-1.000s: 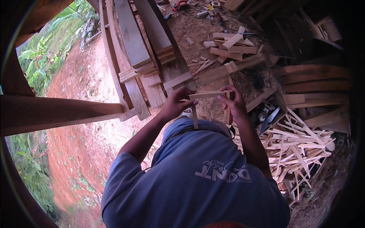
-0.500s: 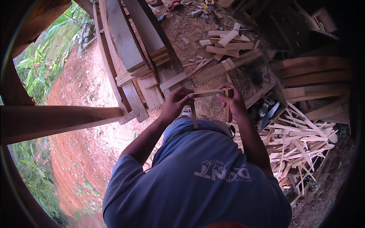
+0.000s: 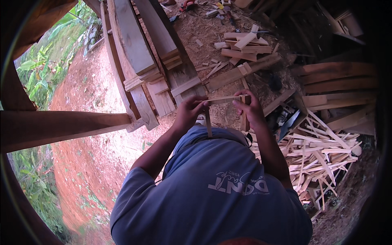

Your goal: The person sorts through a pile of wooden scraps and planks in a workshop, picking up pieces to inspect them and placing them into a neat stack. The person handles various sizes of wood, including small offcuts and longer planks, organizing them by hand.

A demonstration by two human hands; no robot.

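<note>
In front of my waist I hold a small wooden frame [image 3: 223,100], made of a crosspiece with a leg at each end. My left hand [image 3: 189,112] pinches its left corner between thumb and fingers. From that corner a thin strip [image 3: 208,124] runs back toward my shirt. My right hand [image 3: 252,109] grips the right corner, where a thicker wooden block [image 3: 245,121] meets the crosspiece. Fingers hide part of both joints.
Long planks [image 3: 134,45] lie stacked ahead on the left. Short wood blocks [image 3: 247,44] are piled on the ground ahead. To my right are a heap of thin offcuts [image 3: 322,151] and a box of tools [image 3: 288,116]. A thick beam [image 3: 65,126] juts in from the left.
Both hands keep the same grip on the wooden frame, which has barely moved. The view has shifted very slightly.
</note>
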